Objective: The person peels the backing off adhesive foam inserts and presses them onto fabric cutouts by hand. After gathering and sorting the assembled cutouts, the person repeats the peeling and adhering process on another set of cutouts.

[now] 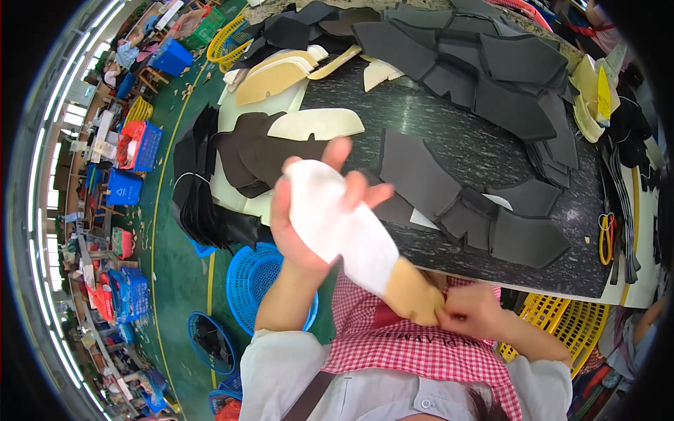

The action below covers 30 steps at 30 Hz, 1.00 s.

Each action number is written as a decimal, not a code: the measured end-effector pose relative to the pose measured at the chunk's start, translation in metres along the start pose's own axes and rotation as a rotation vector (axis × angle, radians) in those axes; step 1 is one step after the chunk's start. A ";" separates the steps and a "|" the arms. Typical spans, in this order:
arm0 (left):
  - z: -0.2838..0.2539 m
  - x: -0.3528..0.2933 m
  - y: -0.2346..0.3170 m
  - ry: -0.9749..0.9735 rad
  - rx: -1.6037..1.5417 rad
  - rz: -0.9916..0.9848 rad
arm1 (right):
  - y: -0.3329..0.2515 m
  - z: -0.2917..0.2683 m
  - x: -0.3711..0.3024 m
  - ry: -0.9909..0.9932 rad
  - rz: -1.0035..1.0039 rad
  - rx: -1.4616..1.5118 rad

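Above the front edge of the black speckled table, my left hand (298,247) grips a long, curved white piece (340,221) like a cut shoe part. Its thumb and fingers wrap around the wide end. The piece slants down to the right and ends in a tan section (411,291). My right hand (476,309) pinches the tip of that tan end, close to my red checked apron. Just beyond lie dark brown cut pieces (256,158) and a cream piece (316,124). Dark grey padded pieces (484,217) sit beside them on the right.
More grey pieces (519,105) pile up at the back right. Cream and tan pieces (270,78) lie at the back left, near a tied black bundle (195,186). Orange-handled scissors (606,238) rest at the right edge. Blue (242,281) and yellow baskets (554,316) stand below the table.
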<state>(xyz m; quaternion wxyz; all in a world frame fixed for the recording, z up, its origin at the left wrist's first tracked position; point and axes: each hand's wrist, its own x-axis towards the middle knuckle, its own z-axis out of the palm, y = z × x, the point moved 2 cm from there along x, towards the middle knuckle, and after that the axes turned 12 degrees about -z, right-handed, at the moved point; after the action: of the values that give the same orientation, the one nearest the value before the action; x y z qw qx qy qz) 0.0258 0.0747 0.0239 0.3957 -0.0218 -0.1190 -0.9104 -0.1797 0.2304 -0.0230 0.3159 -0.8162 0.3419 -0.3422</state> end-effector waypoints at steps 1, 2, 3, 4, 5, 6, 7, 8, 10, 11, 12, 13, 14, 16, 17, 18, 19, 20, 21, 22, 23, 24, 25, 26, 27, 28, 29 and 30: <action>-0.002 0.005 0.005 -0.150 0.051 -0.030 | 0.003 0.005 -0.020 -0.122 0.029 -0.123; -0.002 0.012 0.010 -0.298 0.100 -0.057 | 0.001 0.007 -0.028 -0.248 0.058 -0.243; -0.001 0.018 0.012 -0.272 0.305 -0.108 | -0.003 0.002 -0.028 -0.246 0.066 -0.240; 0.002 0.024 0.012 -0.248 0.510 -0.167 | -0.010 -0.014 -0.015 -0.062 0.056 -0.195; 0.003 0.027 0.002 -0.126 0.634 -0.156 | -0.012 -0.027 -0.003 0.121 0.047 -0.154; 0.003 0.031 -0.007 -0.132 0.716 -0.247 | -0.014 -0.038 0.005 0.184 0.052 -0.255; 0.002 0.036 -0.015 -0.163 0.831 -0.288 | -0.011 -0.048 0.011 0.240 0.053 -0.353; 0.002 0.039 -0.020 -0.191 0.955 -0.327 | 0.003 -0.056 0.014 0.251 0.065 -0.360; 0.008 0.037 -0.032 -0.223 1.296 -0.405 | 0.031 -0.064 0.014 0.142 0.104 -0.449; 0.014 0.035 -0.038 -0.276 1.426 -0.376 | 0.031 -0.069 0.014 0.150 0.116 -0.453; 0.019 0.031 -0.046 -0.329 1.555 -0.343 | 0.028 -0.075 0.015 0.141 0.097 -0.422; 0.019 0.023 -0.054 -0.299 1.634 -0.349 | 0.020 -0.081 0.016 0.129 0.081 -0.396; 0.017 0.013 -0.063 -0.258 1.717 -0.361 | 0.009 -0.081 0.017 0.158 0.041 -0.264; 0.012 0.004 -0.077 -0.263 1.700 -0.387 | -0.004 -0.066 0.017 -0.005 0.116 -0.069; 0.009 0.003 -0.079 -0.176 1.660 -0.458 | -0.007 -0.055 0.014 0.006 0.128 -0.070; 0.009 0.003 -0.081 -0.090 1.618 -0.528 | -0.008 -0.056 0.010 0.012 0.140 -0.071; 0.010 0.008 -0.072 -0.042 1.708 -0.577 | -0.005 -0.061 0.006 0.159 0.165 -0.037; 0.011 0.014 -0.058 0.010 1.801 -0.621 | -0.003 -0.070 0.002 0.304 0.183 -0.004; 0.004 0.013 -0.049 0.032 1.772 -0.502 | 0.000 -0.085 0.002 0.332 0.153 -0.132; -0.005 0.014 -0.045 0.169 1.566 -0.516 | 0.008 -0.093 0.005 0.413 0.175 -0.170; -0.001 0.017 -0.048 0.192 1.669 -0.409 | 0.016 -0.098 0.009 0.429 0.186 -0.237; 0.003 0.024 -0.055 0.215 1.769 -0.297 | 0.024 -0.101 0.012 0.444 0.195 -0.304; 0.001 0.030 -0.061 0.212 1.894 -0.280 | 0.032 -0.106 0.014 0.447 0.195 -0.307; -0.004 0.032 -0.065 0.209 1.895 -0.278 | 0.042 -0.108 0.013 0.402 0.232 -0.316; -0.013 0.032 -0.068 0.240 1.890 -0.299 | 0.048 -0.109 0.013 0.358 0.268 -0.324; -0.019 0.033 -0.071 0.272 1.881 -0.326 | 0.052 -0.109 0.012 0.358 0.273 -0.324; -0.020 0.034 -0.070 0.256 1.885 -0.294 | 0.055 -0.108 0.011 0.363 0.280 -0.297; -0.022 0.036 -0.070 0.256 1.884 -0.298 | 0.057 -0.108 0.010 0.368 0.286 -0.271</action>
<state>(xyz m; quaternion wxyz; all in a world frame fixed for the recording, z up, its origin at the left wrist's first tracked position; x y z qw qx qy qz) -0.0483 0.0897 -0.0070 0.1409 0.4197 -0.7588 -0.4777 -0.2775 0.1598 -0.0006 0.1815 -0.7183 0.5481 -0.3881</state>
